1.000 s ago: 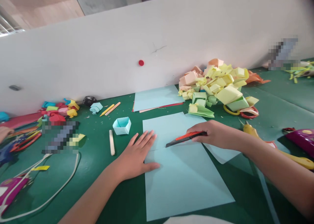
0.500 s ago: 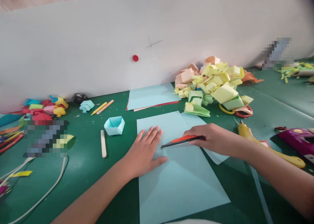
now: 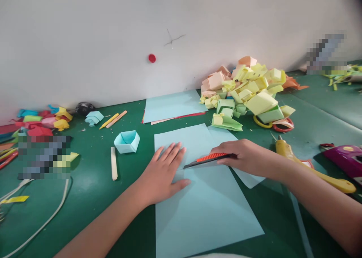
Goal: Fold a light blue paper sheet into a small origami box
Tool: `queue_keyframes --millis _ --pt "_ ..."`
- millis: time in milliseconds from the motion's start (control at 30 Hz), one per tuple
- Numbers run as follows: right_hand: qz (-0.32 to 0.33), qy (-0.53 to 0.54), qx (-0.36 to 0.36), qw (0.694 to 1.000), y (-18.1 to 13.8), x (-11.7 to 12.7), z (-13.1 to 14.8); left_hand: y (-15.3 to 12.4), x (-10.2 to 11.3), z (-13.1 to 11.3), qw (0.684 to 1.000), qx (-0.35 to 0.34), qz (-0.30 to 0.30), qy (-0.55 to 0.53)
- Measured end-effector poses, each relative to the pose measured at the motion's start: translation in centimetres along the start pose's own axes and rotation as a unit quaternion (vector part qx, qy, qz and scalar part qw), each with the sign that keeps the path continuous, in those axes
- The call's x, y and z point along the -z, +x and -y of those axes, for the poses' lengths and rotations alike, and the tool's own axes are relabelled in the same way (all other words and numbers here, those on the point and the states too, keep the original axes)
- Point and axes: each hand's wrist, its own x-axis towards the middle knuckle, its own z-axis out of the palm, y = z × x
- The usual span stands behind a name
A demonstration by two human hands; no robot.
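Observation:
A large light blue sheet of paper (image 3: 203, 212) lies on the green table in front of me. My left hand (image 3: 165, 171) rests flat on its left side, fingers spread. In my right hand (image 3: 240, 156) is a utility knife (image 3: 210, 159) with an orange and black body, fingers wrapped round its handle. The blade points left and its tip is at the sheet, just right of my left hand; a faint line runs near it. Another light blue piece of paper (image 3: 250, 177) lies partly under my right hand and the sheet.
A small folded blue paper box (image 3: 127, 142) and a pale stick (image 3: 114, 164) lie to the left. Behind are stacked sheets (image 3: 175, 105) and a heap of folded paper pieces (image 3: 249, 88). A yellow glue gun (image 3: 285, 152) and a purple tool (image 3: 343, 158) lie right.
Both hands and the knife keep nearly the same place on the sheet. The whole view has shifted slightly; no object has visibly been taken up or let go.

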Motion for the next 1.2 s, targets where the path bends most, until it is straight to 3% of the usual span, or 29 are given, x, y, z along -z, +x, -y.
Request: queue_keyframes --millis 200,533,900,1200 --pt "-0.013 -0.011 0.006 1.000 -0.1 -0.1 -0.6 0.1 0.1 -0.1 1.000 0.011 0.018 -0.004" --pt "-0.012 -0.013 -0.004 1.000 -0.4 0.5 -0.9 0.0 -0.2 0.1 1.000 0.004 -0.004 -0.005" --pt "-0.011 -0.007 -0.003 1.000 -0.7 1.0 -1.1 0.1 0.1 0.0 0.999 0.019 0.026 -0.007" --pt "-0.014 -0.004 -0.009 1.000 -0.7 1.2 -1.8 0.1 -0.2 0.2 1.000 0.009 0.007 0.001"
